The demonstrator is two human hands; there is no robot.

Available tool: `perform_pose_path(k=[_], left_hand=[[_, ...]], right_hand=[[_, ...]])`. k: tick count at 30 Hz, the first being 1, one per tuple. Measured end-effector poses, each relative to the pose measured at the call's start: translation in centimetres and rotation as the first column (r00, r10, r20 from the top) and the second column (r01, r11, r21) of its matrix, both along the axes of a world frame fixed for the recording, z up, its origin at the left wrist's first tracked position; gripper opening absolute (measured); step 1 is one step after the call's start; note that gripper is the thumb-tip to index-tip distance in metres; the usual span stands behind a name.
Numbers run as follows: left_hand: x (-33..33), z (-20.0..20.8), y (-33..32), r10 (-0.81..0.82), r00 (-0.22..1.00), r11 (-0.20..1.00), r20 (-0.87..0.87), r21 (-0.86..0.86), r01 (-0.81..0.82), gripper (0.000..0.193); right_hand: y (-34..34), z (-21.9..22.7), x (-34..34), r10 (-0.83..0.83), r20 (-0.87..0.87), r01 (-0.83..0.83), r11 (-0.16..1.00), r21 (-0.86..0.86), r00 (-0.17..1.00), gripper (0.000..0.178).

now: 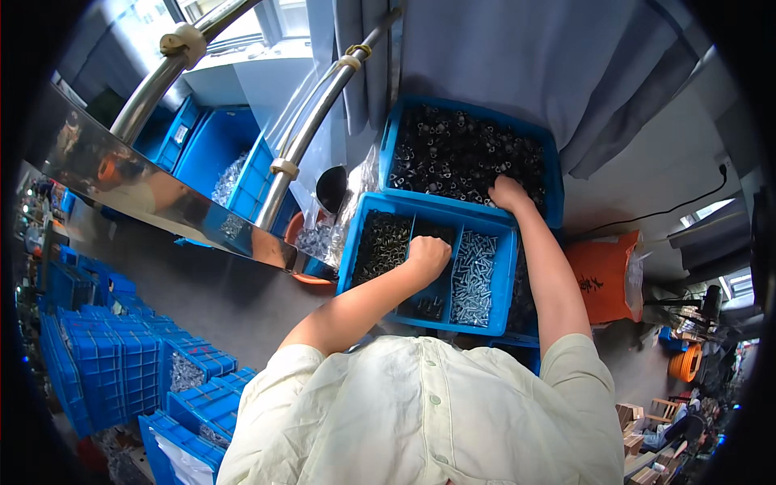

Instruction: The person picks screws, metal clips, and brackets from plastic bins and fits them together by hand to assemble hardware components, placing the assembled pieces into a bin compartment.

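Note:
My left hand [429,259] is closed in a fist above the middle compartment of a blue divided bin [508,279]; whatever its fingers hold is hidden. Small dark pieces [424,307] lie in that compartment. To its left are dark and brassy small metal parts [382,245], and to its right a heap of silvery screws [473,279]. Farther off, my right hand [508,193] reaches into a larger blue bin [554,174] full of black clip-like parts with shiny metal bits [461,149]. Its fingers curl down among those parts, and I cannot see what they grip.
Left of the bins stand a steel-edged bench [186,212] and a metal rail [311,113]. An orange basin [309,280] and a black cup-like vessel [331,189] sit beside them. Blue crates [113,356] are stacked lower left. An orange sack [602,279] stands at right.

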State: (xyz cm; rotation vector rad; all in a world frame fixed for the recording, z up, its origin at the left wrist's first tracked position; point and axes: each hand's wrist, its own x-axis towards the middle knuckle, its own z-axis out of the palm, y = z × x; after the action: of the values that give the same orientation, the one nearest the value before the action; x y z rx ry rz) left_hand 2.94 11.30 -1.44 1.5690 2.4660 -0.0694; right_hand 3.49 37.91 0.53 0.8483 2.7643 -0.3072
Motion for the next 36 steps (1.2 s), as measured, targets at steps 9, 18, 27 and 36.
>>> perform_pose_path(k=[9, 18, 27, 36], left_hand=[[0.1, -0.6, 0.9, -0.021, 0.999, 0.991, -0.041, 0.133, 0.026, 0.013], [-2.2, 9.1, -0.7, -0.191, 0.926, 0.976, 0.326, 0.16, 0.146, 0.028], [0.3, 12.5, 1.6, -0.556, 0.775, 0.823, 0.3, 0.331, 0.462, 0.024], [-2.0, 10.1, -8.2, -0.501, 0.775, 0.659, 0.385, 0.751, 0.053, 0.018]], right_hand=[[2.3, 0.6, 2.5, -0.565, -0.2, 0.12, 0.478, -0.87, 0.8, 0.032], [-8.9, 5.5, 9.6, -0.855, 0.133, -0.304, -0.318, -0.898, 0.5, 0.019], [-16.9, 1.0, 13.1, -0.812, 0.352, -0.302, -0.52, -0.799, 0.465, 0.014], [-17.6, 1.1, 11.4, -0.725, 0.502, -0.339, -0.674, -0.656, 0.471, 0.02]])
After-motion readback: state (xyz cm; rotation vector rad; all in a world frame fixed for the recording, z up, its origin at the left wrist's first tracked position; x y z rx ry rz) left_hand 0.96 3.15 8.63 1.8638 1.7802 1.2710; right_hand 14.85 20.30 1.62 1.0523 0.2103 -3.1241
